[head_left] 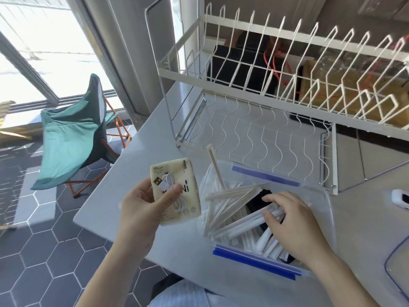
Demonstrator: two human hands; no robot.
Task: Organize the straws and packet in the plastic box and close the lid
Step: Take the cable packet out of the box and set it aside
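- On the grey table [137, 191], just in front of the white wire dish rack [276, 89], the clear plastic box [318, 209] stands open, with blue strips along its near and far rims.
- Sorting of the contents is judged to be the step in hand: the wrapped straws [230, 209] lie criss-crossed inside the box, and one straw [215, 167] stands tilted up out of the heap.
- The packet [177, 191] is held outside the box, to its left, by the left hand [141, 209]; the thumb is pressed over a white USB cable [170, 185] lying against the packet's face, with the fingers curled behind.
- The right hand [292, 220] is lowered into the box, its fingers bent round a small bundle of straws (how firmly cannot be told).
- Next, the straws would probably need to be laid parallel and flat, the upright one tipped down, and room left for the packet.
- A clear lid [396, 269] is thought to lie at the right edge (only a corner is seen), so closing is not yet begun.
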